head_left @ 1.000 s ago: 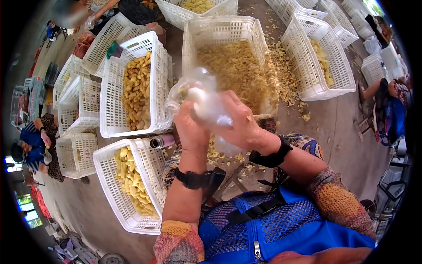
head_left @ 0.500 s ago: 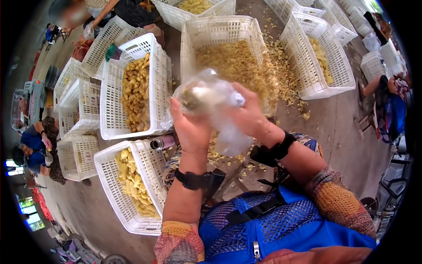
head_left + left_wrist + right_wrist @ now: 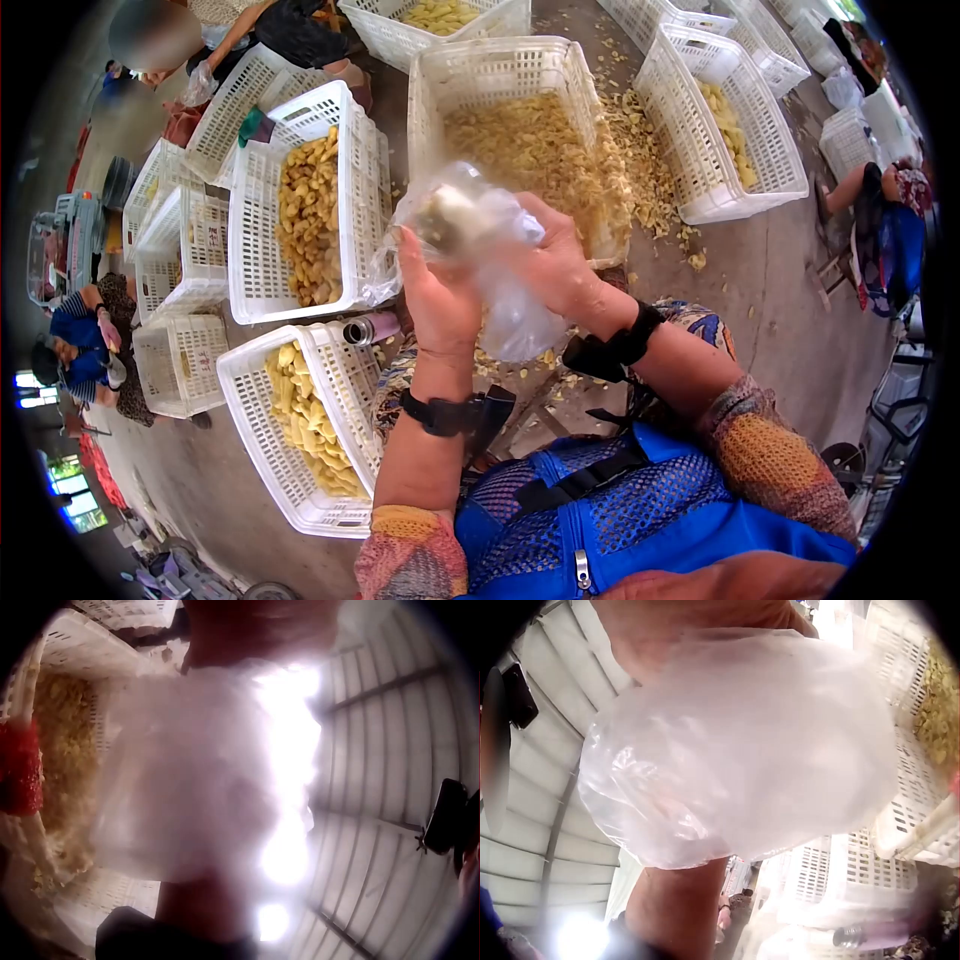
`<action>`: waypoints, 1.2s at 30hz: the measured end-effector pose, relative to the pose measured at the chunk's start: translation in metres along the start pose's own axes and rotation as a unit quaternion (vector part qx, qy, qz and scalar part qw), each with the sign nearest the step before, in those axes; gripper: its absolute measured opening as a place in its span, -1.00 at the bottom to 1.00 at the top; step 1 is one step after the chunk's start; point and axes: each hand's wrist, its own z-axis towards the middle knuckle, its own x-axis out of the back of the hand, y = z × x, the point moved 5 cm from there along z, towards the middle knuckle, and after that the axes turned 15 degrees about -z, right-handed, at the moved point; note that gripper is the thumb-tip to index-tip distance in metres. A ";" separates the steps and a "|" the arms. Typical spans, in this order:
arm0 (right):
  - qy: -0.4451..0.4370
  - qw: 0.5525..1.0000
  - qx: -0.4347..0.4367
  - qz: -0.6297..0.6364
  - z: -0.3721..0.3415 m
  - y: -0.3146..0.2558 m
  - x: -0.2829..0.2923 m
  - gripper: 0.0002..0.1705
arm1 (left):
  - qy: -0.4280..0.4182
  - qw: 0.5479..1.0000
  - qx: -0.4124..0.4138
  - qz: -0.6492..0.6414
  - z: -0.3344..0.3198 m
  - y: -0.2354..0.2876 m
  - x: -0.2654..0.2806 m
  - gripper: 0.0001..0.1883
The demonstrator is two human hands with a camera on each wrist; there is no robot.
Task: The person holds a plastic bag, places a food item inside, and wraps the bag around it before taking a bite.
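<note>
A clear plastic bag (image 3: 515, 325) is bunched up in front of my chest, between both hands. My left hand (image 3: 441, 305) holds its left side, thumb pointing up and the other fingers hidden behind the plastic. From the right, my right hand (image 3: 562, 268) grips the bag with curled fingers. A blurred whitish and dark lump (image 3: 445, 222) shows at the bag's upper left; what it is I cannot tell. In the left wrist view the plastic bag (image 3: 180, 780) covers most of the hands' work. In the right wrist view the puffed bag (image 3: 765, 742) hangs below the right hand (image 3: 682, 634).
Beyond the hands stands a large white crate (image 3: 425, 110) of peelings. To the left are a crate (image 3: 250, 240) of brown ginger and a crate (image 3: 300, 505) of peeled yellow pieces, with a thermos (image 3: 375, 327) between. Another crate (image 3: 700, 160) stands right, beside scattered peelings (image 3: 655, 170).
The left hand has shifted from a closer grip to thumb raised beside the bag. The right hand has moved slightly right, and the bag's loose end now hangs lower between the hands.
</note>
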 end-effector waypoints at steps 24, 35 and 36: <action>-0.074 0.977 -0.070 0.185 -0.010 0.000 -0.012 -0.66 | 0.055 0.938 -0.097 0.329 -0.009 0.001 -0.004 -0.52; -0.063 0.979 -0.082 0.176 -0.010 0.012 -0.016 -0.64 | 0.104 0.921 -0.091 0.363 -0.010 0.001 -0.007 -0.50; -0.058 0.981 -0.074 0.170 -0.010 0.010 -0.015 -0.64 | 0.082 0.934 -0.072 0.341 -0.009 0.000 -0.005 -0.53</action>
